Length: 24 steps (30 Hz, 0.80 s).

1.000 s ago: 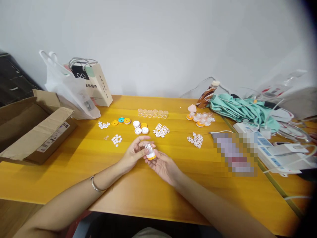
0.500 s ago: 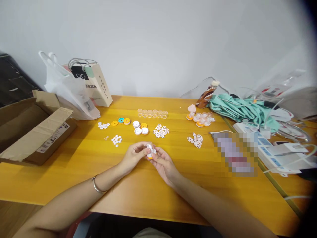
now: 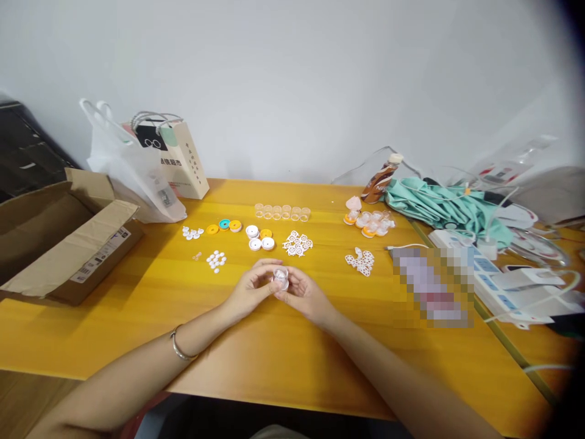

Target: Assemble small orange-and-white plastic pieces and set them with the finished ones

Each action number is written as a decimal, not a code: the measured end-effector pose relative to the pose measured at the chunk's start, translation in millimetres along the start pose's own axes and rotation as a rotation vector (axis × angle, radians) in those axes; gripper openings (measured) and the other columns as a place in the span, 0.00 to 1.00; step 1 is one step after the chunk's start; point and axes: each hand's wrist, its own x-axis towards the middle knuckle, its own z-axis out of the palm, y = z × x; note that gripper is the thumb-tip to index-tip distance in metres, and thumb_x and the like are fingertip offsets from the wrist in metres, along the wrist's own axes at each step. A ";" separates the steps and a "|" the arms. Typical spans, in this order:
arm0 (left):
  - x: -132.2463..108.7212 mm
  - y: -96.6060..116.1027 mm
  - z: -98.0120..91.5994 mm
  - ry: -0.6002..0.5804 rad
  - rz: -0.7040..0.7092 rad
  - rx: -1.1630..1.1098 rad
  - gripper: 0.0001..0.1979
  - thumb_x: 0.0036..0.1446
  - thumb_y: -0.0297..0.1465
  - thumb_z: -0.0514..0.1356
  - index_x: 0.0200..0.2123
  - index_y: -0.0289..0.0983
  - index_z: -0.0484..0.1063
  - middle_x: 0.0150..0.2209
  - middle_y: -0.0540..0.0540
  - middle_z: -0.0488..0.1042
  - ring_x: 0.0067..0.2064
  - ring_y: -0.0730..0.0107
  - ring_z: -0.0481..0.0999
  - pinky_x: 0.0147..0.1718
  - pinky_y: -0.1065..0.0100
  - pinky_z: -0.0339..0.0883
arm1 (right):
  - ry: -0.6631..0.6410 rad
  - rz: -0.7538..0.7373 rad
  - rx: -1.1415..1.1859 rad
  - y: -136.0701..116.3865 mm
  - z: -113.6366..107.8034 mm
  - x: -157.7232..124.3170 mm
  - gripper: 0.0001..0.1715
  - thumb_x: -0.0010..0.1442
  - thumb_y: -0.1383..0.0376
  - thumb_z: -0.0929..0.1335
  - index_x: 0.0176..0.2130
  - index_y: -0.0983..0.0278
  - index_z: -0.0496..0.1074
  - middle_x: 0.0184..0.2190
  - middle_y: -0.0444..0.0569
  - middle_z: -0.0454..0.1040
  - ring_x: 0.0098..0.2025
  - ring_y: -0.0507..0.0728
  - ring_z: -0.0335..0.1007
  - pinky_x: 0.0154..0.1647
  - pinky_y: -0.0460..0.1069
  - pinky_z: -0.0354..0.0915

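Note:
Between my fingertips is a small clear cup-like piece (image 3: 280, 277) with something white inside. My left hand (image 3: 251, 289) grips it from the left, and my right hand (image 3: 305, 297) from the right. Beyond my hands lie white spoked pieces (image 3: 298, 244), with white and orange round caps (image 3: 260, 238) to their left. A row of clear cups (image 3: 282, 212) stands farther back. Small white discs (image 3: 216, 261) are to the left, near orange and blue caps (image 3: 223, 225). White perforated pieces (image 3: 361, 262) lie to the right.
An open cardboard box (image 3: 68, 238), a plastic bag (image 3: 137, 177) and a paper bag (image 3: 187, 158) stand at left. Back right are clear-and-orange assembled pieces (image 3: 372, 224), a bottle (image 3: 380, 180), teal fabric (image 3: 439, 204) and a power strip (image 3: 498, 280).
The held piece has turned in my fingers; its clear round rim now faces up, and its orange part is no longer visible. Both hands still hold it.

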 end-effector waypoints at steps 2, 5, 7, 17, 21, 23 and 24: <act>-0.5 -0.5 0.6 -0.011 -0.012 -0.025 0.13 0.51 0.36 0.63 0.40 0.38 0.74 0.48 0.42 0.65 0.49 0.62 0.67 0.48 0.64 0.61 | -0.001 0.004 -0.006 1.5 -0.9 0.3 0.22 0.47 0.65 0.73 0.42 0.60 0.66 0.40 0.45 0.72 0.43 0.52 0.68 0.49 0.50 0.61; -1.1 -0.3 0.3 0.019 0.002 -0.096 0.11 0.53 0.35 0.61 0.40 0.38 0.73 0.46 0.44 0.68 0.48 0.64 0.68 0.48 0.65 0.61 | 0.001 0.033 0.063 2.5 -0.9 -1.5 0.25 0.45 0.65 0.74 0.42 0.59 0.64 0.38 0.44 0.73 0.41 0.52 0.69 0.49 0.51 0.61; -1.3 0.1 -0.5 0.006 0.004 -0.127 0.12 0.54 0.35 0.61 0.41 0.38 0.73 0.45 0.44 0.70 0.48 0.64 0.68 0.49 0.65 0.60 | 0.009 0.048 0.145 1.1 -1.4 -3.4 0.23 0.47 0.63 0.74 0.41 0.60 0.63 0.37 0.44 0.74 0.40 0.52 0.70 0.51 0.52 0.61; -2.7 8.4 -6.6 -0.134 -0.170 -0.105 0.17 0.49 0.35 0.64 0.43 0.37 0.73 0.49 0.43 0.68 0.51 0.60 0.66 0.49 0.62 0.61 | -0.021 0.082 0.218 1.5 -5.2 -5.2 0.28 0.47 0.62 0.74 0.40 0.59 0.56 0.34 0.44 0.76 0.38 0.51 0.72 0.50 0.54 0.61; -2.2 8.2 -8.3 -0.099 -0.242 -0.133 0.21 0.46 0.34 0.67 0.44 0.35 0.70 0.43 0.44 0.72 0.46 0.63 0.70 0.50 0.61 0.60 | 0.032 0.087 0.124 3.1 -3.0 -4.7 0.30 0.46 0.60 0.75 0.39 0.58 0.52 0.35 0.45 0.77 0.39 0.52 0.72 0.50 0.54 0.60; -1.9 7.8 -8.3 -0.082 -0.256 -0.139 0.21 0.45 0.34 0.67 0.43 0.34 0.70 0.41 0.45 0.73 0.44 0.64 0.70 0.49 0.62 0.60 | 0.042 0.085 0.102 2.1 -2.0 -4.9 0.31 0.46 0.59 0.74 0.39 0.58 0.52 0.36 0.46 0.77 0.39 0.53 0.73 0.50 0.55 0.60; -1.8 7.8 -8.3 -0.085 -0.258 -0.143 0.21 0.45 0.33 0.67 0.43 0.34 0.70 0.41 0.45 0.73 0.44 0.64 0.70 0.49 0.62 0.60 | 0.041 0.083 0.097 1.6 -1.7 -5.1 0.31 0.46 0.59 0.74 0.38 0.58 0.52 0.36 0.46 0.77 0.39 0.53 0.73 0.50 0.55 0.60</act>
